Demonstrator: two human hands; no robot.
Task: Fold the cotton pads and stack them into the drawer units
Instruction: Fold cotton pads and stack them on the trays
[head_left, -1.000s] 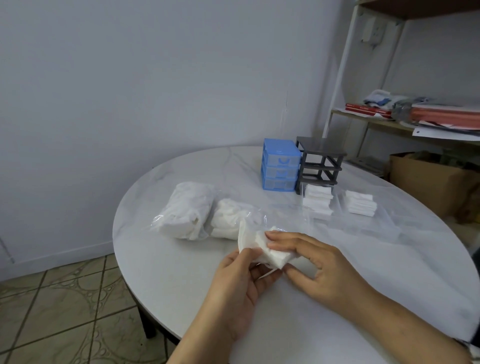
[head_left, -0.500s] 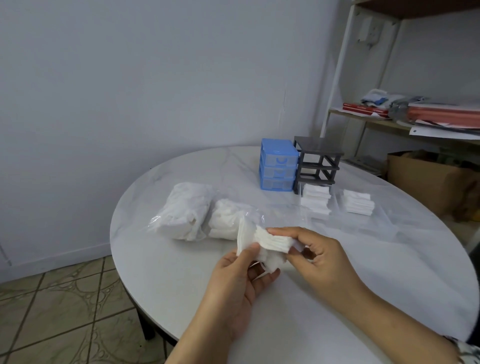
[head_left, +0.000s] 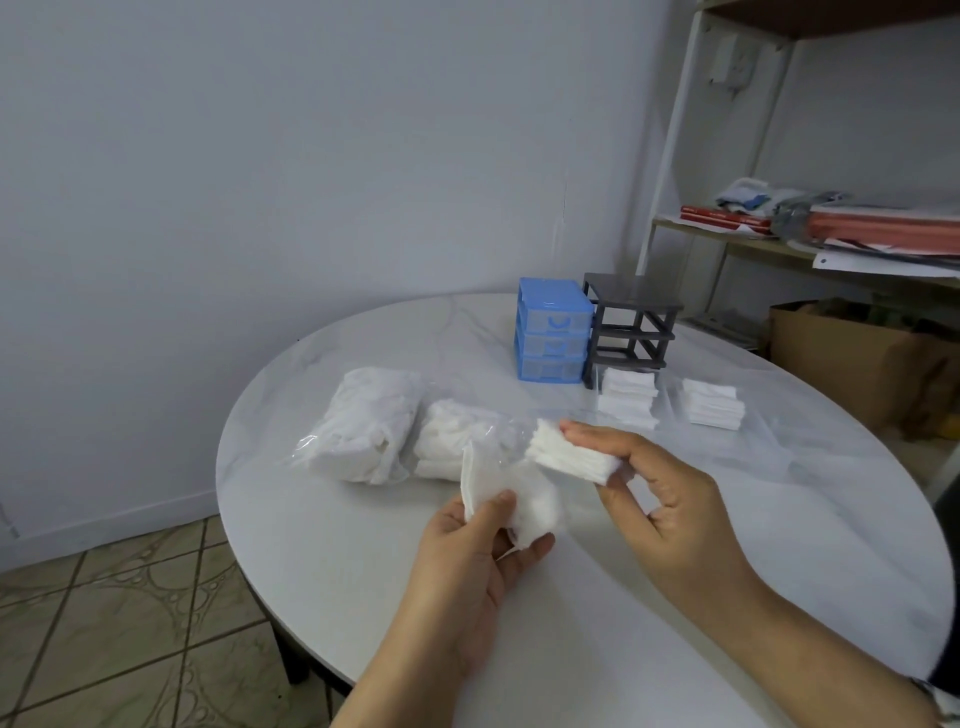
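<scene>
- Pinching a folded cotton pad stack (head_left: 571, 457) in the right hand (head_left: 670, 512).
- Gripping loose pads (head_left: 511, 496) in the left hand (head_left: 467, 566), possibly several.
- At one o'clock on the table (head_left: 779, 545): blue drawer unit (head_left: 551, 332), grey frame (head_left: 631, 327), two folded stacks (head_left: 626, 399).
</scene>
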